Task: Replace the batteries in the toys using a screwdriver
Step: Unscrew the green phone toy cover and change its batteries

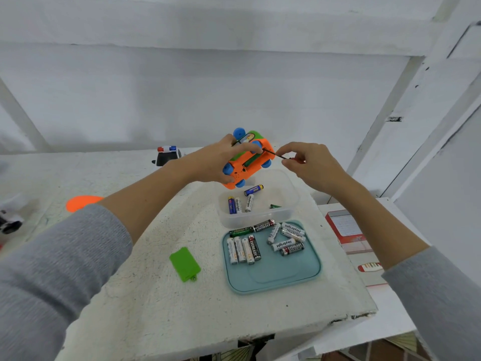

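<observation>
Head cam: left hand (pixel 221 158) grips the toy (pixel 248 162) upside down over the tub (pixel 260 201), prob. so batts drop in. Right hand (pixel 308 162) pinches the screwdriver (pixel 276 154), tip in the open bay w/ one batt still inside, likely prying it out. Green cover (pixel 184 264) lies off on the table (pixel 156 295); tray (pixel 272 280) batts look like the spares.

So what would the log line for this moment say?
left hand holds toy car | right hand pinches screwdriver | cover off
</observation>
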Demonstrator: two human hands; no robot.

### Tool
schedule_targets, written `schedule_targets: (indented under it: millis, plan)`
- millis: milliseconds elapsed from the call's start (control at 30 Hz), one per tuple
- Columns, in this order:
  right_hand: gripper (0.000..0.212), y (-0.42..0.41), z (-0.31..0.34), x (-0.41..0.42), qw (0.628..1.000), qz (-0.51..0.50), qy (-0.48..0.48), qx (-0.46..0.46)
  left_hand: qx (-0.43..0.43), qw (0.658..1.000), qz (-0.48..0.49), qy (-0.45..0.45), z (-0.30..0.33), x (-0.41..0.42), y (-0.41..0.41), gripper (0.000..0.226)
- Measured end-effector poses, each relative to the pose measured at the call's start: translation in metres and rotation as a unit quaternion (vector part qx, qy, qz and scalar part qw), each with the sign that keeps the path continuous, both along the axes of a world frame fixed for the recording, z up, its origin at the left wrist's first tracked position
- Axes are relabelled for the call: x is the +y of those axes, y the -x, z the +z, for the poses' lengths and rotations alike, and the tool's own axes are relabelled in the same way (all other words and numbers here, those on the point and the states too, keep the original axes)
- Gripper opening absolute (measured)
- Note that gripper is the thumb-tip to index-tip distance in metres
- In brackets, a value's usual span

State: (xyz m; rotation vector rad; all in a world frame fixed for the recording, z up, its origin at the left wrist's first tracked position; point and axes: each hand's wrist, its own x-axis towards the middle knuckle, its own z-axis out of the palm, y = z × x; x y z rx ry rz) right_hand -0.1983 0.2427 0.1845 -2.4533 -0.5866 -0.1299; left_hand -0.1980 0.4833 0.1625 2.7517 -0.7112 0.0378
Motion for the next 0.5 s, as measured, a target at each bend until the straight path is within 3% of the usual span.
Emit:
schedule_targets:
  millis: [200,500]
  plan:
    - [0.018,-0.004,-0.003,-0.007,1.000,-0.002,0.014,0.015,-0.032,0.995,-0.035,-0.083,0.001,-0.008,-0.006,0.077]
    - [0.015,-0.003,-0.002,-0.016,0.996,0.037,0.021,0.072,-0.020,0.991,-0.044,-0.122,0.004,-0.012,-0.011,0.077]
